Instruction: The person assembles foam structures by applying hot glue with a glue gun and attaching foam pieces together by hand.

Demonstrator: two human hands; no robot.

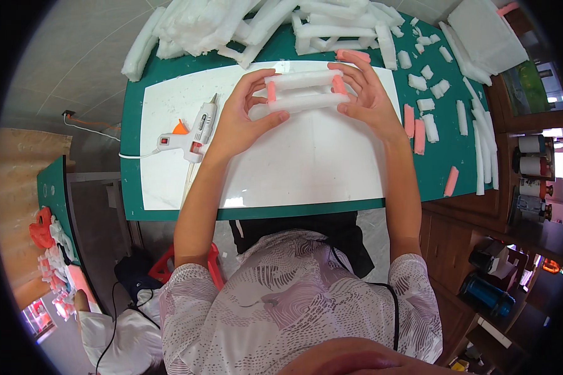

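A small rectangular foam frame (306, 102) is held above the white board (300, 169), with two long white foam bars joined by a short pink piece at each end. My left hand (244, 119) grips its left end, thumb along the near bar and fingers behind. At the opposite end my right hand (374, 103) closes round the corner by the pink piece. A white hot glue gun (197, 134) with an orange trigger lies beside my left forearm, nozzle pointing away. Just beyond my right fingers is a pink foam strip (355, 56).
White foam bars and frames (200, 28) are piled along the far edge of the green table (131, 125). Foam chunks (417, 81), pink strips (419, 137) and long white strips (478, 153) lie on the right. A cord (134, 156) trails leftward; another person (128, 337) sits at lower left.
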